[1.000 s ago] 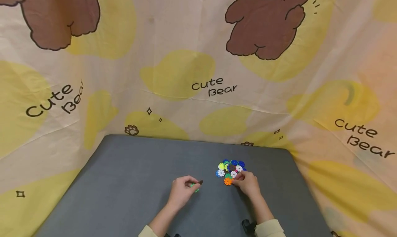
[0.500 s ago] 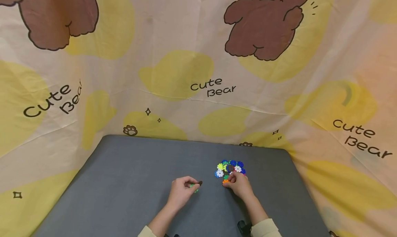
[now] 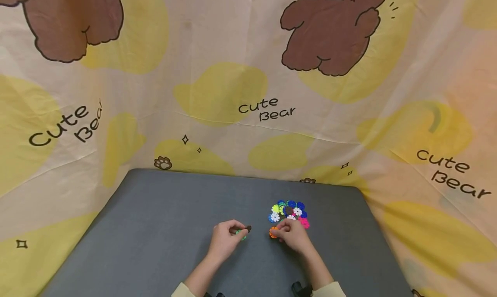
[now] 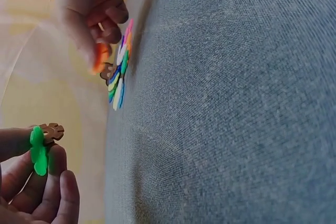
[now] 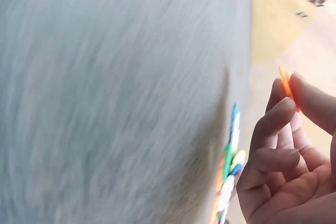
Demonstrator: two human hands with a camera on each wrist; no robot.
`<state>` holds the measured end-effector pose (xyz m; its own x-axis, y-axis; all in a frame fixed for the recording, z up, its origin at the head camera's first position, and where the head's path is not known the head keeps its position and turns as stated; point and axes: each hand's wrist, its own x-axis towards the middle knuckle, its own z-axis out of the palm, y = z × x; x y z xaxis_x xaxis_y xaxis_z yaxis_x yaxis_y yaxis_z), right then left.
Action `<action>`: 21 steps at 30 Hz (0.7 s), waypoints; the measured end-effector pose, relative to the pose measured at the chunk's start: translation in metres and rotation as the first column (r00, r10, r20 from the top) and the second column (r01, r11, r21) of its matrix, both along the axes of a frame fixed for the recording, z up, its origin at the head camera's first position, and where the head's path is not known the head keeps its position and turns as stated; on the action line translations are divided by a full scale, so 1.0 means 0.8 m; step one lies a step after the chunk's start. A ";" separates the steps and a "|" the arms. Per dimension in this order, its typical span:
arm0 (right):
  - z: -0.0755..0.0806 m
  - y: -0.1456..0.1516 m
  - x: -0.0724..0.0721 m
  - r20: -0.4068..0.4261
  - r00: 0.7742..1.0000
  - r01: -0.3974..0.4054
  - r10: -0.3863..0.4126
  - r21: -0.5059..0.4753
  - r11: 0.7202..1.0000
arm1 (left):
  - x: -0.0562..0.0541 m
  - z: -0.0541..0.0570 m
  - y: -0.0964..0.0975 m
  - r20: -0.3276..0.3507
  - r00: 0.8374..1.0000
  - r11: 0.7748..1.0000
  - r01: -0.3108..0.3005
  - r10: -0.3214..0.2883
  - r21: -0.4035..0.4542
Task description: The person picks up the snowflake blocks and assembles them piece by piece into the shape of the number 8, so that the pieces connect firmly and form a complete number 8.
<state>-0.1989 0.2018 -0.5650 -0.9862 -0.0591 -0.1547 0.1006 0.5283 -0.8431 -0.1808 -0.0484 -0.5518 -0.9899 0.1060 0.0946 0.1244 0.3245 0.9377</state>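
Observation:
My left hand [image 3: 225,240] pinches a green notched plastic disc [image 4: 38,150], of the snowflake-building kind. A brown notched disc [image 4: 53,132] is joined to it at an angle and sticks out past the fingertips. With thumb and fingers, my right hand [image 3: 296,236] pinches an orange notched disc [image 3: 273,232] by its edge; in the right wrist view the orange disc [image 5: 286,87] appears edge-on. Both hands are over the table, a short gap apart, the orange disc facing the brown one. Just behind the right hand lies a pile of colourful discs [image 3: 288,210], partly hidden by it.
The grey table [image 3: 174,210] has a curtain [image 3: 217,94] printed with bears around its back and sides. Blue, white, yellow and pink discs are in the pile, right of the middle. A black strap part [image 3: 300,289] shows at the right wrist.
My right hand has taken the orange disc from the pile's front edge and moved left with it, nearer the left hand. The left hand has stayed nearly still with its two discs.

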 end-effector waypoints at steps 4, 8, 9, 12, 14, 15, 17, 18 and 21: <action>0.007 -0.015 0.006 0.002 1.000 0.000 0.000 -0.068 0.998 | 0.000 -0.002 0.000 -0.019 1.000 0.999 -0.020 0.019 -0.029; 0.014 -0.033 0.010 -0.007 1.000 -0.007 0.007 -0.129 0.992 | 0.001 -0.005 -0.001 -0.060 0.998 0.997 -0.038 0.034 -0.066; 0.015 -0.037 0.011 -0.010 1.000 -0.005 0.003 -0.134 0.991 | 0.001 -0.005 -0.001 -0.068 0.997 0.997 -0.040 0.035 -0.069; 0.017 -0.048 0.013 -0.035 0.999 0.000 -0.005 -0.142 0.990 | 0.002 -0.005 0.000 -0.083 0.996 0.996 -0.043 0.037 -0.074; 0.018 -0.054 0.015 -0.052 0.999 -0.002 -0.006 -0.146 0.989 | 0.002 -0.004 0.001 -0.094 0.995 0.996 -0.048 0.040 -0.079; 0.019 -0.056 0.016 -0.062 0.998 -0.003 -0.006 -0.146 0.989 | 0.002 -0.004 0.001 -0.102 0.994 0.995 -0.050 0.042 -0.081; 0.021 -0.060 0.017 -0.070 0.998 -0.005 -0.006 -0.150 0.989 | 0.003 -0.003 0.003 -0.122 0.992 0.995 -0.049 0.039 -0.085; 0.021 -0.061 0.017 -0.071 0.997 -0.005 -0.006 -0.152 0.988 | 0.004 -0.003 0.004 -0.134 0.990 0.995 -0.046 0.034 -0.086; 0.024 -0.063 0.018 -0.063 0.998 -0.010 0.000 -0.155 0.988 | 0.005 -0.001 0.007 -0.178 0.984 0.995 -0.033 0.016 -0.092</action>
